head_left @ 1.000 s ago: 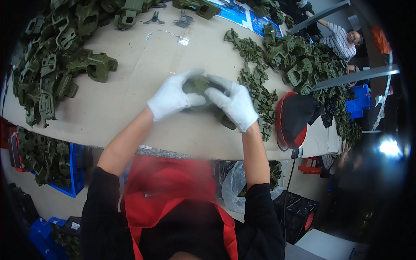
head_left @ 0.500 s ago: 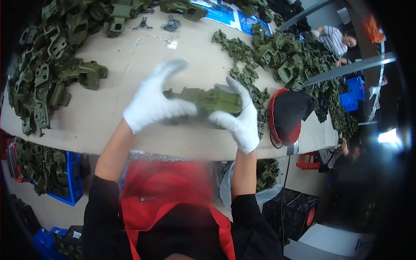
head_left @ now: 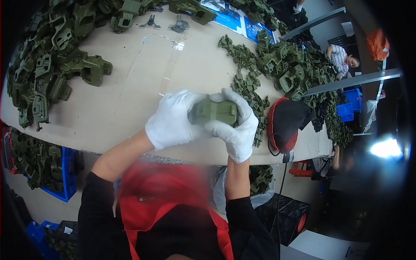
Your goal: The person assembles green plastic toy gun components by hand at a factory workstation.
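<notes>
An olive-green plastic vehicle body (head_left: 216, 112), boxy like a toy truck shell, is held between my two gloved hands over the tabletop (head_left: 134, 78). My left hand (head_left: 172, 119), in a white glove, is closed round the left end of the body and covers it. From the right, my right hand (head_left: 236, 128) grips the other end, with its thumb along the near side and its fingers over the far side. The underside of the body is hidden.
Green plastic parts (head_left: 56, 43) pile up at the left; smaller ones (head_left: 286, 65) heap at the right. A black and red cloth-covered object (head_left: 288, 125) with a cable stands right of my hands. Blue crates (head_left: 69, 173) sit below the table's left edge. A person (head_left: 342, 58) is at the far right.
My left hand has moved right and closed on the green vehicle body, which it was beside with its fingers spread. The body has turned, now showing shorter. My right hand keeps its grip.
</notes>
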A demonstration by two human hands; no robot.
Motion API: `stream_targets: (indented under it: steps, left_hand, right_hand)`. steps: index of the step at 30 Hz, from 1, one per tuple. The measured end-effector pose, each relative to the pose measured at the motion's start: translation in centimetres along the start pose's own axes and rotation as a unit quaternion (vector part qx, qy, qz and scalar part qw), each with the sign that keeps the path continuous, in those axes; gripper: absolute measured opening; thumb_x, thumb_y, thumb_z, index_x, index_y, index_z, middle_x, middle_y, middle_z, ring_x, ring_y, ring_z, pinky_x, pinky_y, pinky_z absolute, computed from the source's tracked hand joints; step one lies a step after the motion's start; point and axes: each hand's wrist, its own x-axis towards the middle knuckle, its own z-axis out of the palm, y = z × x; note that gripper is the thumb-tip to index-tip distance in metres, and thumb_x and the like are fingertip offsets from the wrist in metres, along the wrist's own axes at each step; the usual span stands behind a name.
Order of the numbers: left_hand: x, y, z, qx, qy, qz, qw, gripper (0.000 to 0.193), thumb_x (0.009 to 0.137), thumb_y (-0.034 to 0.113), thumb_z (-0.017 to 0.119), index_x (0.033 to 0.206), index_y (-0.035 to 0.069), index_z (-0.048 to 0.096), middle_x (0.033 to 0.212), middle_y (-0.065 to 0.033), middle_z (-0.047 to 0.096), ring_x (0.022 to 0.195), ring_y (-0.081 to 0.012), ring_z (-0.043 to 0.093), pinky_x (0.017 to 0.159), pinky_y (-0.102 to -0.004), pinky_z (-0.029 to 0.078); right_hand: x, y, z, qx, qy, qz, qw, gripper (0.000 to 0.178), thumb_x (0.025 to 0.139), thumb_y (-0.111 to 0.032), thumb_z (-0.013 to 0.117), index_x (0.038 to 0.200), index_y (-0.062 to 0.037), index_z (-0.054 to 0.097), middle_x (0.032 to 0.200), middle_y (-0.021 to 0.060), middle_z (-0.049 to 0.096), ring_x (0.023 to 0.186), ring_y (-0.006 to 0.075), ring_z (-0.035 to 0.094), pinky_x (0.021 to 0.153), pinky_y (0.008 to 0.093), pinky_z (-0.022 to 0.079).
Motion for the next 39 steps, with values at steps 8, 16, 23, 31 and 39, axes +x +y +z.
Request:
stream_targets:
  steps: [8, 16, 23, 31, 39]
  left_hand:
    - [0.7, -2.1, 0.2, -0.451, -0.011, -0.252, 0.856, 0.084, 0.071, 0.012, 0.084, 0.141, -0.002, 0.041, 0.125, -0.0167, 0.057, 0.112, -0.0210, 0.056, 0.097, -0.0328, 0.045]
    - [0.9, -1.5, -0.6, -0.445, -0.051, -0.244, 0.860, 0.074, 0.075, 0.011, 0.080, 0.139, -0.001, 0.045, 0.121, -0.0152, 0.059, 0.110, -0.0190, 0.057, 0.093, -0.0318, 0.047]
    - [1.2, -2.4, -0.4, -0.424, 0.015, -0.241, 0.873, 0.060, 0.078, 0.010, 0.074, 0.131, -0.004, 0.050, 0.115, -0.0120, 0.062, 0.106, -0.0184, 0.060, 0.090, -0.0313, 0.050]
    - [1.9, -2.9, -0.3, -0.452, 0.154, -0.188, 0.858, 0.052, 0.089, 0.014, 0.060, 0.134, -0.006, 0.044, 0.113, -0.0127, 0.061, 0.098, -0.0191, 0.061, 0.087, -0.0307, 0.049]
    - [1.0, -6.7, 2.3, -0.483, 0.047, -0.256, 0.836, 0.062, 0.085, 0.011, 0.067, 0.138, -0.004, 0.039, 0.124, -0.0133, 0.057, 0.106, -0.0204, 0.060, 0.091, -0.0318, 0.049]
  right_hand:
    - [2.6, 0.8, -0.7, 0.060, -0.097, 0.150, 0.982, 0.093, 0.067, -0.002, 0.078, 0.146, 0.0039, 0.030, 0.129, 0.0154, 0.055, 0.115, 0.0232, 0.056, 0.095, 0.0327, 0.048]
    - [2.5, 1.0, 2.0, 0.160, 0.024, 0.194, 0.968, 0.079, 0.074, -0.006, 0.075, 0.142, 0.0051, 0.037, 0.125, 0.0149, 0.057, 0.110, 0.0202, 0.057, 0.092, 0.0315, 0.049]
    - [4.4, 2.8, 2.5, 0.110, 0.022, 0.199, 0.974, 0.092, 0.079, -0.017, 0.077, 0.149, 0.0037, 0.021, 0.126, 0.0210, 0.055, 0.111, 0.0261, 0.057, 0.092, 0.0342, 0.049]
    - [-0.3, 3.8, 5.2, 0.144, -0.037, 0.217, 0.965, 0.100, 0.063, -0.028, 0.085, 0.142, 0.0059, 0.035, 0.114, 0.0198, 0.063, 0.099, 0.0214, 0.064, 0.084, 0.0322, 0.052]
    - [0.5, 4.7, 1.3, 0.164, -0.142, 0.291, 0.932, 0.044, 0.076, -0.017, 0.077, 0.113, 0.0020, 0.061, 0.094, 0.0067, 0.069, 0.082, 0.0125, 0.065, 0.074, 0.0289, 0.054]
